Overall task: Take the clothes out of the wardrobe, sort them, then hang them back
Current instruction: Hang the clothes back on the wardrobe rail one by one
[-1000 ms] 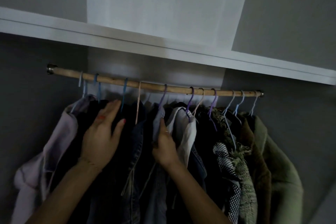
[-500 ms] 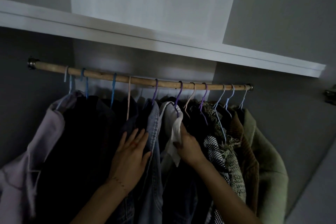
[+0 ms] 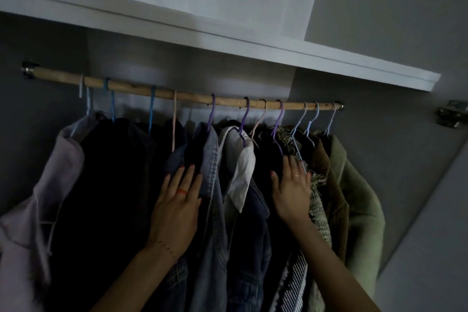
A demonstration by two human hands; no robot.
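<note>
An open wardrobe (image 3: 379, 40) seen from below, dim inside. Under a white shelf (image 3: 228, 40) a wooden rail (image 3: 192, 96) runs from the left wall to the right wall and carries a full row of clothes on thin coloured hangers.

From the rail's left end: a pale lilac garment (image 3: 38, 197), then several dark garments (image 3: 109, 185) packed together, a light blue denim jacket (image 3: 215, 210) near the middle, and a white shirt (image 3: 240, 175) just beside it. Further right hang a black garment, a woven checked piece (image 3: 319, 218), a brown corduroy jacket (image 3: 331, 190), and a green coat (image 3: 359, 205) at the rail's right end.

The left hand (image 3: 177, 208) lies flat with straight fingers against the dark denim beside the light blue jacket; its grip holds nothing. The right hand (image 3: 291, 190) rests open, fingers spread, on the black garment next to the woven piece, also holding nothing.

A metal hinge (image 3: 450, 116) shows on the door at the right edge.
</note>
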